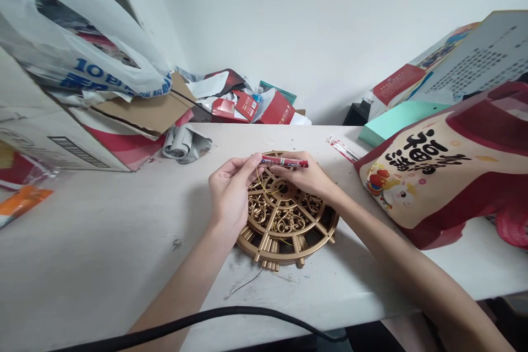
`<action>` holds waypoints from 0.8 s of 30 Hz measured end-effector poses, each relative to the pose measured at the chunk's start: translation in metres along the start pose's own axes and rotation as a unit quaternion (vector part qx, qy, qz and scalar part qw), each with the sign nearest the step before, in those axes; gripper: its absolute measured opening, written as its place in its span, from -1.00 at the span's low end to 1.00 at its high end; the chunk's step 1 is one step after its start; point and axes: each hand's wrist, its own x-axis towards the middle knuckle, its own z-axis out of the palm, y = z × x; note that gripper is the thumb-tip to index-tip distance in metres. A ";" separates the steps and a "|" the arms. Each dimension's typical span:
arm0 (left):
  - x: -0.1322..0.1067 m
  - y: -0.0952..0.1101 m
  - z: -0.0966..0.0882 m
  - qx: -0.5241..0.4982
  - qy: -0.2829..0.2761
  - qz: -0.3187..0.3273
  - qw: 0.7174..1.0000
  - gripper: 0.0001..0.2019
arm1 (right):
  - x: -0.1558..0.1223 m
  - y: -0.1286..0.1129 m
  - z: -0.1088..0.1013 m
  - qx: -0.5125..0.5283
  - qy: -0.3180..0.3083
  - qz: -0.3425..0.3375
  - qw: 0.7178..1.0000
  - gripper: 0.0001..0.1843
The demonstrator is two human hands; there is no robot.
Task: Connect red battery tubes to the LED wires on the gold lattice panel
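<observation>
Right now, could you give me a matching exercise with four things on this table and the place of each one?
1 red stick
2 gold ornament
3 printed bag
4 grey cloth

A on the right side of the table
B held by left hand and right hand
C flat under the hands
D beside the cardboard box

Pairs: 1-B, 2-C, 3-A, 4-D

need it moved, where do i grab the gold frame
Grip the gold frame by its near rim, from your side: it lies flat, slots admit fingertips, and the left hand and right hand, holding a red stick, cover its far half.
</observation>
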 end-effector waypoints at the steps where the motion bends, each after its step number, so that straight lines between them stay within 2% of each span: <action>1: 0.000 0.000 0.000 -0.005 0.002 -0.001 1.000 -0.75 | -0.004 0.000 -0.003 0.022 0.006 0.008 1.000 -0.75; 5: 0.001 0.000 -0.001 -0.013 0.011 -0.002 1.000 -0.75 | -0.018 0.000 -0.012 0.106 0.044 0.027 0.993 -0.81; 9: 0.003 0.000 -0.002 -0.009 0.022 0.000 1.000 -0.73 | -0.027 0.000 -0.015 0.122 0.104 0.043 0.986 -0.80; 13: 0.002 -0.001 -0.003 0.024 -0.018 -0.015 0.999 -0.73 | -0.032 0.002 -0.015 0.127 0.145 0.050 0.980 -0.75; 16: 0.000 -0.003 -0.003 0.057 -0.064 -0.038 0.996 -0.72 | -0.037 0.003 -0.016 0.133 0.143 0.053 0.979 -0.75; 19: -0.004 -0.003 -0.001 0.074 -0.093 -0.035 0.992 -0.64 | -0.042 0.002 -0.016 0.138 0.131 0.032 0.981 -0.78; 24: -0.008 -0.005 0.000 0.088 -0.138 -0.024 0.986 -0.51 | -0.047 0.001 -0.018 0.152 0.079 0.021 0.985 -0.78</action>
